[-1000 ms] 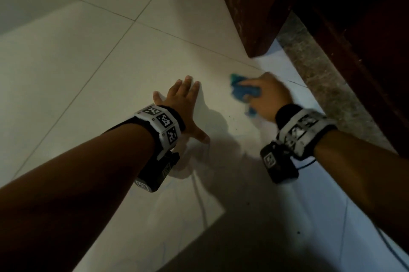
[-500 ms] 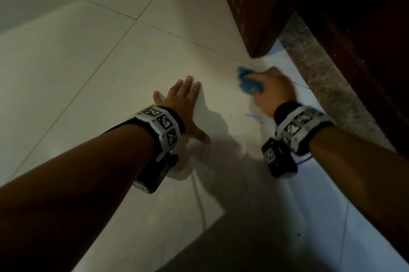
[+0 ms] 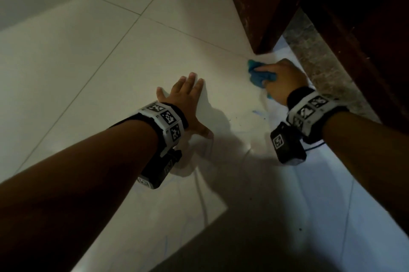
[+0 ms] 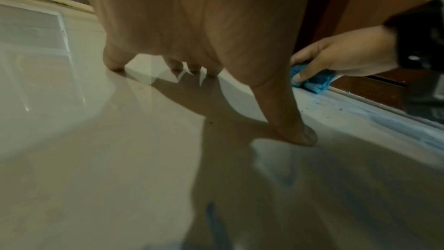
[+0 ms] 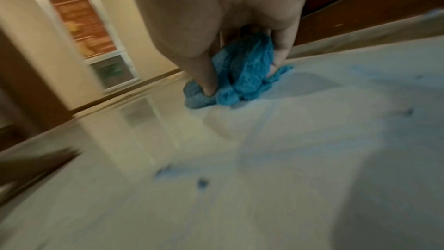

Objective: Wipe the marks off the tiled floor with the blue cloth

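flanking the blue cloth (image 3: pixel 257 73): dark wooden post (image 3: pixel 254 6), stone sill (image 3: pixel 314 54)

A dark wooden cabinet (image 3: pixel 254 4) stands beside a speckled stone threshold (image 3: pixel 314 59), with a window (image 5: pixel 88 35) on the far wall.

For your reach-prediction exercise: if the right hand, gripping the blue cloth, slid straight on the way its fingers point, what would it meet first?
Probably the dark wooden furniture corner. The right hand presses the blue cloth on the tiled floor just short of it; the exact line is uncertain.
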The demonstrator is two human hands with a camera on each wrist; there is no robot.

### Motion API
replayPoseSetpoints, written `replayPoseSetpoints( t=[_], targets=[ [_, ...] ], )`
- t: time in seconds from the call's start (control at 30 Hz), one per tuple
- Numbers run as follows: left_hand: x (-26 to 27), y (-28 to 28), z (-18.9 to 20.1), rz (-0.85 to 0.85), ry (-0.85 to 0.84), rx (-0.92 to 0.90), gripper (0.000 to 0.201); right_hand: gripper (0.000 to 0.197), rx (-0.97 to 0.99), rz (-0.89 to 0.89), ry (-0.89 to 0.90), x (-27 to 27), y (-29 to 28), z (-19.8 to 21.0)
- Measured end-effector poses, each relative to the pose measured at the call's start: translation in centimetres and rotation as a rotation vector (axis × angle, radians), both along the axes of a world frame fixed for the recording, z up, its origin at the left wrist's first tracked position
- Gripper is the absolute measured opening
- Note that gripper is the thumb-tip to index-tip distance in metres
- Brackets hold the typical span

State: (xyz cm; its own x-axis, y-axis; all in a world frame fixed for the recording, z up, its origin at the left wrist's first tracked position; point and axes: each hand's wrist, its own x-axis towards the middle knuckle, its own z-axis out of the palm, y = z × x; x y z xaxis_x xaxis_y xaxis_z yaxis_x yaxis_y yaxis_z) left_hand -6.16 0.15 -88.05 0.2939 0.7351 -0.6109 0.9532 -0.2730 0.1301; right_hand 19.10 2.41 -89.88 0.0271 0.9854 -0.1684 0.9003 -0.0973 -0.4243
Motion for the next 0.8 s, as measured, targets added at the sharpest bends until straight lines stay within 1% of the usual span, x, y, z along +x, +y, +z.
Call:
replayPoseSetpoints(
  t=[0.03,0.07,0.13,0.23,0.3,0.33,0.4,0.43,0.47,0.53,0.6,0.63,0.67,0.73,0.8],
  targets=[
    [-0.1,0.0,0.0,-0.004,0.007,0.002,0.142,0.038,-0.007,-0.05,-0.008,0.9,0.5,-0.2],
    [-0.1,0.0,-0.1,-0.008,0.018,0.006,0.142,0.037,-0.005,-0.057,-0.011,0.7,0.3,-0.2],
    [0.0,0.1,-0.1,-0.011,0.041,0.016,0.143,0.036,0.017,-0.02,0.011,-1.7,-1.5,0.0],
    [0.2,0.3,0.1,-0.002,0.063,-0.001,0.143,0.039,0.06,0.12,0.068,-6.8,-4.9,0.5],
    [0.3,0.1,0.2,-0.005,0.076,-0.01,0.141,0.041,0.048,0.265,0.013,-9.0,-6.7,0.3],
    [0.4,-0.1,0.2,-0.006,0.081,-0.009,0.139,0.041,0.035,0.307,0.009,-9.4,-7.1,0.6],
    [0.3,-0.8,0.3,0.012,0.075,-0.005,0.133,0.037,0.017,0.342,0.052,-8.1,-5.7,0.8],
    [0.2,-1.1,0.4,0.021,0.058,-0.011,0.131,0.034,0.013,0.33,0.056,-6.8,-4.3,0.5],
    [0.1,-1.6,0.4,0.025,0.037,-0.02,0.132,0.033,0.021,0.271,0.053,-5.1,-2.8,0.4],
    [-0.3,-2.1,0.4,0.006,0.011,-0.019,0.139,0.034,0.018,0.06,-0.027,-1.4,-0.1,0.1],
    [-0.4,-2.3,0.2,-0.013,0.021,-0.007,0.144,0.037,-0.002,-0.043,-0.086,-0.5,-0.3,0.3],
    [-0.3,-2.3,0.2,-0.011,0.027,-0.002,0.145,0.038,0.006,-0.042,-0.067,-1.2,-1.3,0.3],
    [-0.1,-2.1,0.2,-0.002,0.03,-0.004,0.146,0.037,0.017,-0.006,-0.013,-2.5,-2.5,0.4],
    [0.2,-2.0,0.4,0.014,0.038,-0.027,0.147,0.035,0.037,0.134,0.11,-5.5,-5.4,0.6],
    [0.3,-2.0,0.4,0.016,0.044,-0.029,0.148,0.035,0.024,0.242,0.107,-6.4,-6.7,0.6]
  ],
)
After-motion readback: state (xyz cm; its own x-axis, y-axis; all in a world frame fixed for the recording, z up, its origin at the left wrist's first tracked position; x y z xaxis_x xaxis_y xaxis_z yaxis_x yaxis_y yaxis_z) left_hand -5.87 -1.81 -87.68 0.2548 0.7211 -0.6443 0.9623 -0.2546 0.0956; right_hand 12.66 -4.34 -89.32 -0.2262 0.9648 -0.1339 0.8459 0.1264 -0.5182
